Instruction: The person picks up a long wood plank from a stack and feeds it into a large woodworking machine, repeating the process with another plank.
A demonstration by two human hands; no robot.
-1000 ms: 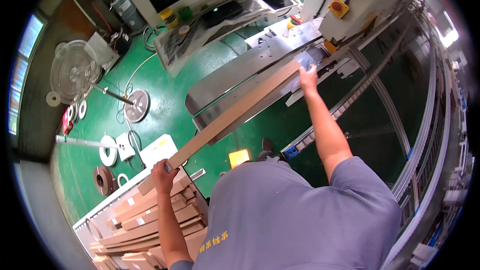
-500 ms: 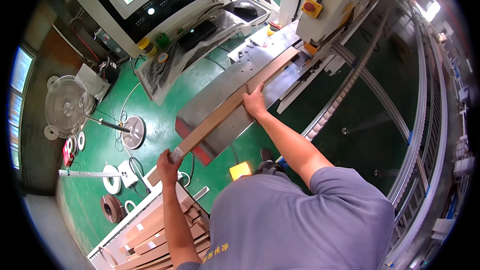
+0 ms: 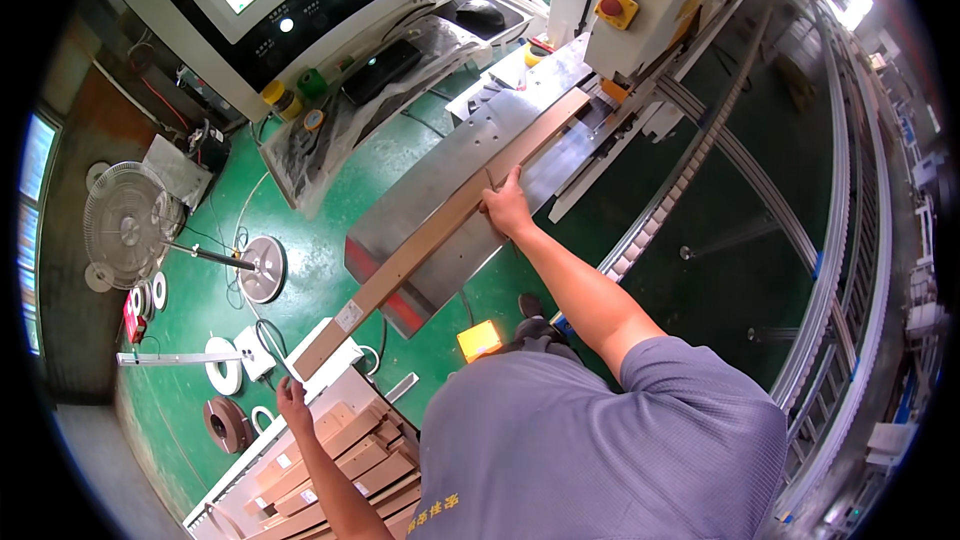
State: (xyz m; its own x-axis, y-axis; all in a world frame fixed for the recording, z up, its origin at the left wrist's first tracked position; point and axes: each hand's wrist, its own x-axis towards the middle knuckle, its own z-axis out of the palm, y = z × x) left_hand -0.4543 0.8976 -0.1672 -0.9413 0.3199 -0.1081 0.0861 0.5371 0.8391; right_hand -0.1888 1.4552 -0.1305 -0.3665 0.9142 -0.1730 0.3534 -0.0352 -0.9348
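A long brown wooden strip (image 3: 420, 250) lies slantwise across the grey metal infeed table (image 3: 400, 215) of a machine. Its far end reaches the machine head, and its near end, which bears a small white label (image 3: 349, 316), overhangs the table. Around the middle of the strip, my right hand (image 3: 508, 205) grips it, thumb on top. Just beyond the near end is my left hand (image 3: 293, 407), apart from the wood, with nothing in it and its fingers loosely apart.
Several brown strips (image 3: 345, 455) are stacked at the lower left. A standing fan (image 3: 130, 225) and tape rolls are at left. Behind the table are a control panel (image 3: 330, 0) and a keyboard tray (image 3: 290, 155). A roller conveyor (image 3: 660, 215) runs along the right.
My left hand has let go of the strip's near end and moved down and left, uncovering that end. My right hand stays on the strip. The whole view has shifted slightly.
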